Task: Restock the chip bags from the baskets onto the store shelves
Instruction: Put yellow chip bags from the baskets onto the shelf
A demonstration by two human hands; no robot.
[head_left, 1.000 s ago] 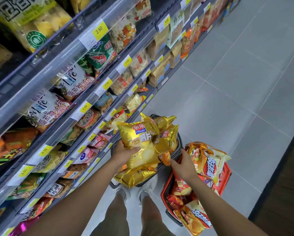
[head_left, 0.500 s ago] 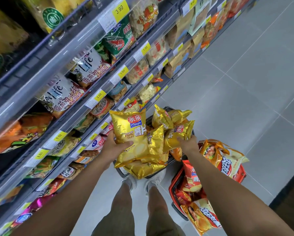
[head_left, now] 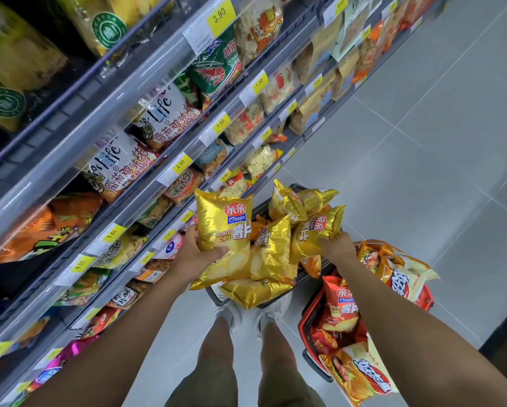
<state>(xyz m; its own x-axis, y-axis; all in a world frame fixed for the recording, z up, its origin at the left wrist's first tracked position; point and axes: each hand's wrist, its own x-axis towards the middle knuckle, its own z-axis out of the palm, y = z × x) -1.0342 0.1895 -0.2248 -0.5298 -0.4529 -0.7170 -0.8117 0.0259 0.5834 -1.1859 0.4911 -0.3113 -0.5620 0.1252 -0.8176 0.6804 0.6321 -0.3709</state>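
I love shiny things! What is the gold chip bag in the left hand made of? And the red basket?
Gold chip bag: probably thin metallised plastic film; it gleams mirror-like and crinkles into sharp creases. Red basket: looks like hard, glossy plastic, with a smooth moulded rim.

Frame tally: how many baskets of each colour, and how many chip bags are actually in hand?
Black basket: 1
Red basket: 1
Gold bags in hand: 2, one gripped by the left hand, one by the right hand
Total: 4
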